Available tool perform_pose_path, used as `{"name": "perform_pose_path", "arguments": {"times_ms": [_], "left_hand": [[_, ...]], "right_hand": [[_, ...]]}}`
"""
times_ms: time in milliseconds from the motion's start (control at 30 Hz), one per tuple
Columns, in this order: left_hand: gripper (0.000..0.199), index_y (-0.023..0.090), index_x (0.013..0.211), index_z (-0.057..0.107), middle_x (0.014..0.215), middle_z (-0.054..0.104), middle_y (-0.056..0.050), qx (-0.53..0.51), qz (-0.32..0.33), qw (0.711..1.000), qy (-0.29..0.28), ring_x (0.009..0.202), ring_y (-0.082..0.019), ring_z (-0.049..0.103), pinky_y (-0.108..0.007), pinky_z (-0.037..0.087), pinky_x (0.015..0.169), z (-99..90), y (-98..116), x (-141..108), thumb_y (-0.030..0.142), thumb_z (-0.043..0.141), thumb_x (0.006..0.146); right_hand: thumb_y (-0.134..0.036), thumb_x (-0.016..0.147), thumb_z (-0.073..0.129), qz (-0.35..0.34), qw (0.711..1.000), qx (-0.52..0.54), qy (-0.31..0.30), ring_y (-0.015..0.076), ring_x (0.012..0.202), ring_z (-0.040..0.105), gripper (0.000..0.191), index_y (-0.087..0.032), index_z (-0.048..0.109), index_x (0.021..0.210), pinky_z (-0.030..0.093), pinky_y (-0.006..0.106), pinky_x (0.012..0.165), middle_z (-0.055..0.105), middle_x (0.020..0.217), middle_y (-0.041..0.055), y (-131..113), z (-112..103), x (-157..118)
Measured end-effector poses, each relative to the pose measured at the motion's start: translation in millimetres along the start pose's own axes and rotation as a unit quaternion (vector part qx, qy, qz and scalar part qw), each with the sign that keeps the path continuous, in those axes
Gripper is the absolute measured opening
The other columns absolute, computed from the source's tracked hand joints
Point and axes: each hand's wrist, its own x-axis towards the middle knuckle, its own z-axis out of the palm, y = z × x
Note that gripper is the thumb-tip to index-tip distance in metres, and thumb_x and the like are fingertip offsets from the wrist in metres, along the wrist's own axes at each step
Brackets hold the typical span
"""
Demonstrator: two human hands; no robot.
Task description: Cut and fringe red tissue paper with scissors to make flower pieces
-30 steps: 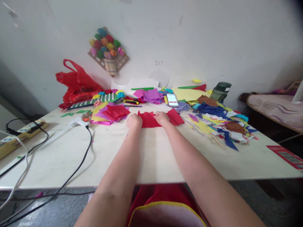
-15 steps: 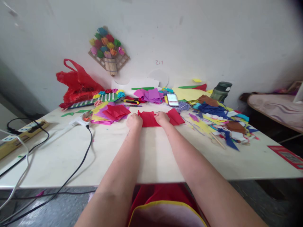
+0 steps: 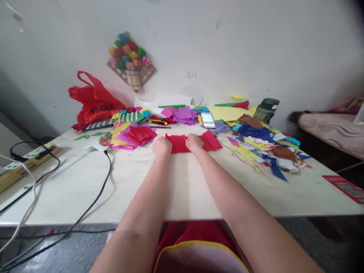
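A strip of red crepe paper (image 3: 178, 144) lies across the white table, stretched between my hands. My left hand (image 3: 162, 146) is closed on its left end, with the fingertips partly hidden. My right hand (image 3: 194, 143) pinches the strip's upper edge right of its middle, and the rest of the paper fans out beyond that hand to the right. Left of my left hand sits a stack of red, purple and yellow paper sheets (image 3: 136, 135). A purple pen (image 3: 160, 127) and a yellow-and-black utility knife (image 3: 158, 122) lie just behind.
Colourful paper scraps (image 3: 264, 140) heap up on the right, near a green bottle (image 3: 265, 110). A phone (image 3: 207, 119) rests at the back. A red plastic bag (image 3: 95, 100), power strip (image 3: 28, 163) and black cable (image 3: 105, 182) occupy the left side.
Both hands keep their hold on the red paper and have barely moved. The whole view has shifted very slightly.
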Motion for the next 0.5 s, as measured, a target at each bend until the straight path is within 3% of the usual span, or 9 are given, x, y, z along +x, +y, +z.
{"name": "perform_pose_path", "arguments": {"times_ms": [500], "left_hand": [[0.029, 0.014, 0.103, 0.064, 0.111, 0.064, -0.017, 0.017, 0.001, 1.0, -0.001, 0.1, -0.027, 0.061, -0.035, 0.046, 0.08, 2.2, -0.6, 2.0, 0.026, 0.05, 0.081]], "right_hand": [[-0.021, 0.086, 0.043, -0.075, 0.995, -0.058, 0.02, 0.0213, 0.095, 0.06, 0.034, -0.023, 0.05, 0.12, 0.048, 0.031, 0.074, 0.048, 0.123, 0.011, 2.1, 1.5, -12.0]]}}
